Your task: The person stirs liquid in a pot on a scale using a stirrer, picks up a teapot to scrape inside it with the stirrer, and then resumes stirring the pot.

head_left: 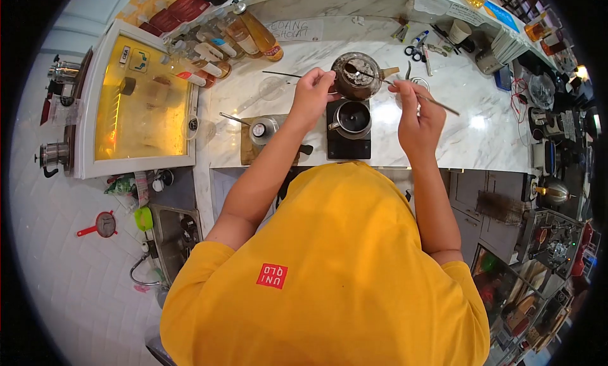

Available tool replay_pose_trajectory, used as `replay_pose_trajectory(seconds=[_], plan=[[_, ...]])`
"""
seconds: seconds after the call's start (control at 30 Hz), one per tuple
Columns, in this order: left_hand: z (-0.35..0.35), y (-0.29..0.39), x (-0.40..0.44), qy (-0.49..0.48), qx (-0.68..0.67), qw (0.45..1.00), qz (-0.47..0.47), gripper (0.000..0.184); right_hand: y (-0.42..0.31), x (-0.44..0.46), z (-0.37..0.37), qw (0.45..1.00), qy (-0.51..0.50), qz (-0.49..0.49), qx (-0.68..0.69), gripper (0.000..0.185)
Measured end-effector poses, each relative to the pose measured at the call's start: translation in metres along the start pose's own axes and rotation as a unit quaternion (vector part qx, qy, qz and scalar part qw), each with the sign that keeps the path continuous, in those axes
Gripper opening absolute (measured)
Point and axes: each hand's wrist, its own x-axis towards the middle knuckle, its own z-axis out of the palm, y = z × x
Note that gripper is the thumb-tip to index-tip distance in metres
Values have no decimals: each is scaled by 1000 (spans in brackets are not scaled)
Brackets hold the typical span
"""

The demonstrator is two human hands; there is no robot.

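Note:
My right hand point(418, 115) pinches a long thin metal spoon point(437, 102), whose bowl end reaches into the top of a round glass pot point(345, 86). Dark contents with pale patches show inside the pot. My left hand point(310, 96) is closed, its fingertips at the pot's left side; a thin dark rod point(280, 73) sticks out leftward from it. Whether those fingers also touch the pot I cannot tell. Just in front of the pot, a metal cup point(350, 130) holding something dark stands on a black scale point(349, 152).
Left of the scale, a metal lidded vessel point(261, 133) sits on a wooden board point(246, 147). Several bottles point(244, 36) line the back left beside a yellow-lit glass-door cabinet point(139, 106). Scissors point(415, 52) and pens lie at the back right. A sink point(168, 230) is lower left.

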Motion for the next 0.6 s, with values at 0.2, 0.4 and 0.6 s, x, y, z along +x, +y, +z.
replay_pose_trajectory(seconds=[0.2, 0.4, 0.6], plan=[[-1, -27, 57, -42, -14, 997, -70, 18, 27, 16, 9, 995, 2, 97, 23, 30], [-11, -53, 95, -32, -24, 991, -131, 15, 40, 24, 10, 992, -14, 124, 1, 32], [-19, -84, 122, -22, -26, 986, -165, 16, 59, 23, 7, 986, -15, 165, 22, 34]])
